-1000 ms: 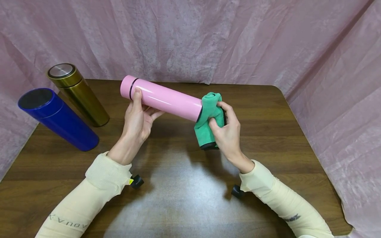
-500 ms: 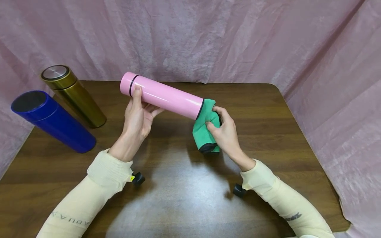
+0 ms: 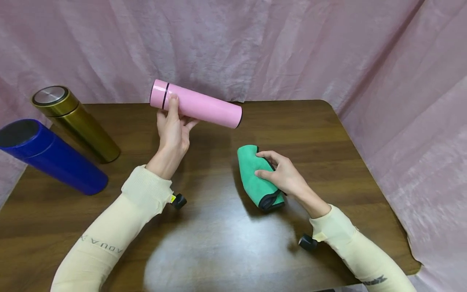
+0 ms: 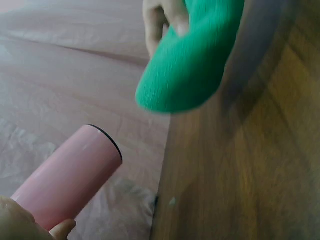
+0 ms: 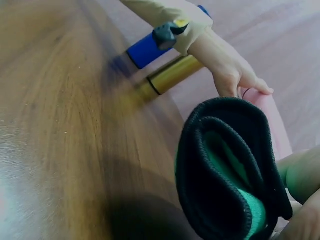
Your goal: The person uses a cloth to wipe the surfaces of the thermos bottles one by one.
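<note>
Pink velvety curtain behind a brown wood-grain table; left hand clamped round a glossy pink cylindrical flask near its lidded end, presumably leaving most of it bare; right of that grip, apart from the flask, right hand pinching a folded green cloth.

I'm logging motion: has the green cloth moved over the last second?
Yes: in the head view, the green cloth now sits farther below the table's far edge and slightly rightward.
</note>
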`<move>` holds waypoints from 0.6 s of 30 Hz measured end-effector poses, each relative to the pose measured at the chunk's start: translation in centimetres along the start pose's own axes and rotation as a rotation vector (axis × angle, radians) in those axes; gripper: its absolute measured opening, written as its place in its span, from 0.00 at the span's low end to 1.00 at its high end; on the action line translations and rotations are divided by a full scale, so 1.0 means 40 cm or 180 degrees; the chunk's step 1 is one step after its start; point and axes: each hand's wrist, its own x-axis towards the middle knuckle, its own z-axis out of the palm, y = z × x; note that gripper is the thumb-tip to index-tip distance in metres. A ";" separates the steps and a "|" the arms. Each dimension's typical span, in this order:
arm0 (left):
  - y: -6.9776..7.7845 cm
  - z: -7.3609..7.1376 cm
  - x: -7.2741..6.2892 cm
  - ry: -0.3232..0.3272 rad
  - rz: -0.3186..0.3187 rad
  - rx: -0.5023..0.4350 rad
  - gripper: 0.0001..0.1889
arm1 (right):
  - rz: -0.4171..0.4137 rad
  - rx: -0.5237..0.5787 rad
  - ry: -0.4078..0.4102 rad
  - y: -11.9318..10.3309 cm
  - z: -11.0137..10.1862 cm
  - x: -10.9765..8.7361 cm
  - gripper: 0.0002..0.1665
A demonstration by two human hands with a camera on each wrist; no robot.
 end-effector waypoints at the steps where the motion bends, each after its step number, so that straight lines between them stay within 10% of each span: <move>1: -0.003 0.003 0.007 -0.0008 0.0040 0.0045 0.24 | 0.0054 0.0032 -0.0024 0.004 -0.005 -0.005 0.32; 18: -0.057 0.064 0.096 -0.0201 0.0691 0.1391 0.33 | 0.0467 0.0514 0.0037 0.054 -0.068 -0.087 0.35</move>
